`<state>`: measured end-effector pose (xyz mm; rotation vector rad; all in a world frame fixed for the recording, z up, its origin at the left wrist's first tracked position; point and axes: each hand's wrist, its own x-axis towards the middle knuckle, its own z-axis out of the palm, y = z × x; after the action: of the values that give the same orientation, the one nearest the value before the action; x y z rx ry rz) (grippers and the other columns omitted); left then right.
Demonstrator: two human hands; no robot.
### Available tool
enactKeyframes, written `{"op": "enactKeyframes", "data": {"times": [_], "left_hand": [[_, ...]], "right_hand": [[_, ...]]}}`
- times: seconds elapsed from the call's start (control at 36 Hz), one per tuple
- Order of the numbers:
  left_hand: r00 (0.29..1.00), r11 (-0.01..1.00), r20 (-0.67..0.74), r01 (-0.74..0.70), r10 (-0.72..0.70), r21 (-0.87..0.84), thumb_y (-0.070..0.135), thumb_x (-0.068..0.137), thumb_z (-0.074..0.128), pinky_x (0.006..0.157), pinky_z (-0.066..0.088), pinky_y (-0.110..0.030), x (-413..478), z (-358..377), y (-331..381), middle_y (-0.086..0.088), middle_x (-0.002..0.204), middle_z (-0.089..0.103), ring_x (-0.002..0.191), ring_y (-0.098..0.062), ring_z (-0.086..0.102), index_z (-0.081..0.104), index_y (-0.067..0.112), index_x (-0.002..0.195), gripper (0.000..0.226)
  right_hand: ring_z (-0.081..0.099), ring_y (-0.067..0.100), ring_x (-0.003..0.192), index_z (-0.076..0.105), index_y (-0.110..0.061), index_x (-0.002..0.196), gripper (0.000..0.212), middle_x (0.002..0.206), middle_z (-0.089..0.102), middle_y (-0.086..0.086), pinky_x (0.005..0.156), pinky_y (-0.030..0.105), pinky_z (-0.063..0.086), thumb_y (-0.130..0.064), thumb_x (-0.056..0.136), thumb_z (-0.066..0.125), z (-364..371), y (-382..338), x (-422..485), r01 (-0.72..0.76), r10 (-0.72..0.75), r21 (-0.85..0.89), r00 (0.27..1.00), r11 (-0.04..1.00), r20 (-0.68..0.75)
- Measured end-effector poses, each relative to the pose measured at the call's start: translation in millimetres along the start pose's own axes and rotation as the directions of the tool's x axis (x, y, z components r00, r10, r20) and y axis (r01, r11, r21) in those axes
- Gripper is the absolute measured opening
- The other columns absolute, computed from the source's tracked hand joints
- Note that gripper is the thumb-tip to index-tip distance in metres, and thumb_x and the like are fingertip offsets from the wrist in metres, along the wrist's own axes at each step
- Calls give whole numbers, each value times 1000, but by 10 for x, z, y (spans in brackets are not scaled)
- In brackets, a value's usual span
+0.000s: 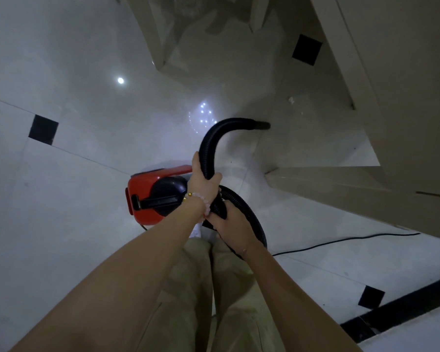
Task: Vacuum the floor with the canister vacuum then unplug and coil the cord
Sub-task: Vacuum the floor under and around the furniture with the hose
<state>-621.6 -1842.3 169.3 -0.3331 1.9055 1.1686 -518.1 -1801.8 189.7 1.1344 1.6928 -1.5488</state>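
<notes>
A ribbed black hose (208, 148), matte and corrugated along its whole length, rises from between both hands and bends over in a smooth arch toward one o'clock, ending in a plain dark nozzle (262, 125) that points at the pale base of a cabinet (341, 184). The left hand (203, 182) is wrapped tight around the hose at the centre of the view, thumb up along the tube, with a bracelet (201, 199) of pale round beads and one gold bead at the wrist. Just below it, toward five o'clock, the right hand (230, 224) is clamped on a lower stretch of the same hose, which loops on behind that hand in a wide curve. The canister vacuum (148, 196) sits on the floor just to the nine o'clock side of the left hand: a glossy red, boxy shell with rounded corners, a domed black top and a flat black carrying handle across it. A thin black cord (341, 240) trails flat over the floor (61, 199) from near the right forearm out toward three o'clock. The floor is glossy white tile with small black diamond insets, bright with reflected lamp spots. Khaki trouser legs (214, 288) fill the view at six o'clock.
</notes>
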Motion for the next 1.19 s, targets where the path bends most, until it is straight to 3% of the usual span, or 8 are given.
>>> {"op": "enactKeyframes", "data": {"times": [0.19,0.31,0.42,0.53,0.61,0.78,0.92,1.19], "left_hand": [[984,997,-176,-13,0,-75,11,90,50,84,55,-47,40,-95,-25,-21,104,57,80,-26,58,19,24,147,66],[978,996,-206,-3,-15,-90,12,91,50,86,54,-46,123,-102,59,-17,115,56,90,-33,60,10,26,150,73],[994,996,-78,70,-74,-57,11,92,52,83,54,-41,244,-169,106,-24,125,52,85,-28,56,14,17,148,68],[992,993,66,100,-104,62,10,92,52,60,48,-22,298,-203,144,-6,96,51,72,-15,53,18,15,146,64],[989,991,119,78,-91,110,9,92,52,58,43,-18,265,-181,160,-5,100,48,77,-15,52,19,16,145,62],[977,987,173,101,-121,122,11,91,54,80,54,-38,182,-144,84,-11,105,51,91,-27,56,18,23,146,67],[970,990,209,102,-121,98,8,90,53,89,52,-53,71,-103,89,-12,100,51,87,-30,54,24,29,141,62],[978,992,194,61,-82,112,9,92,52,88,53,-47,-29,-86,130,-13,102,53,89,-30,56,19,26,145,65]], "right_hand": [[62,23,91,59,-14,106,30,94,67,3,85,41,50,-39,89,56,-3,-107,75,57,-54,-67,997,996,45],[58,20,80,59,-14,95,26,77,59,-6,78,38,48,-40,88,58,-31,-186,152,82,-80,-34,996,996,49],[62,24,82,57,-25,82,28,74,60,-6,80,45,54,-53,78,60,-40,-233,204,71,-70,-16,996,997,55],[61,22,78,59,-20,85,43,70,58,-8,80,46,54,-61,72,59,15,-180,218,61,-62,9,997,998,45],[55,19,75,52,-27,75,35,66,53,-11,75,39,47,-61,72,57,55,-127,196,52,-53,38,998,998,36],[60,20,82,58,-16,93,43,77,59,-7,81,40,49,-56,77,57,60,-2,97,54,-55,36,998,998,29],[54,18,72,50,-21,83,28,68,51,-10,71,32,43,-47,84,60,60,82,18,25,-25,39,1000,999,12],[57,20,79,58,-13,103,41,77,57,-6,80,39,50,-49,84,61,38,48,-55,-13,13,49,1000,999,4]]}}
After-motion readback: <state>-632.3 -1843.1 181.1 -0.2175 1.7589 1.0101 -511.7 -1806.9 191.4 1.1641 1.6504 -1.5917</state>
